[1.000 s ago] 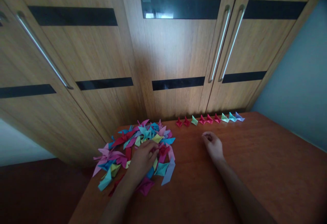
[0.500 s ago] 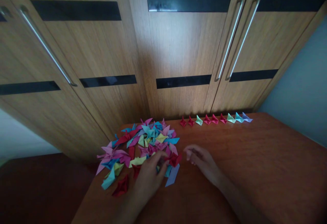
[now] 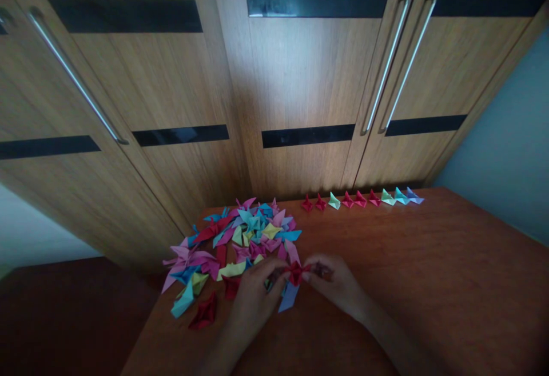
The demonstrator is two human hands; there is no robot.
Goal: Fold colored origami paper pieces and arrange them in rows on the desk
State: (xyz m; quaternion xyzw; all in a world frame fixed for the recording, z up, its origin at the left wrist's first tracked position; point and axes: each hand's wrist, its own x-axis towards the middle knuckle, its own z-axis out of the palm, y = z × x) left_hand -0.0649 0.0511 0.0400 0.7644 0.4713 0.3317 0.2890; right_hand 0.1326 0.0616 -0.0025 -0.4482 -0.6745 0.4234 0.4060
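Observation:
A small red origami boat [image 3: 295, 274] is pinched at its two ends between my hands, above the table near the pile's right side. My left hand [image 3: 259, 287] grips its left tip with thumb and forefinger. On the other tip, my right hand [image 3: 332, 282] closes its thumb and fingers. Beside and behind my left hand spreads a heap of folded paper pieces [image 3: 253, 224] in pink, blue, yellow and red. A red folded piece [image 3: 203, 312] lies apart at the heap's near left. The heap's near right part is partly hidden by my left hand.
Along the table's far edge stands a row of small folded boats, among them a red one [image 3: 347, 199], a pale green one [image 3: 334, 201] and a purple one [image 3: 414, 196]. Behind the wooden table [image 3: 407, 273] rises a wooden wardrobe [image 3: 300, 73] with metal handles.
My right hand has moved left and taken hold of the red origami boat's right tip. My left hand has kept its grip, and the boat has turned slightly.

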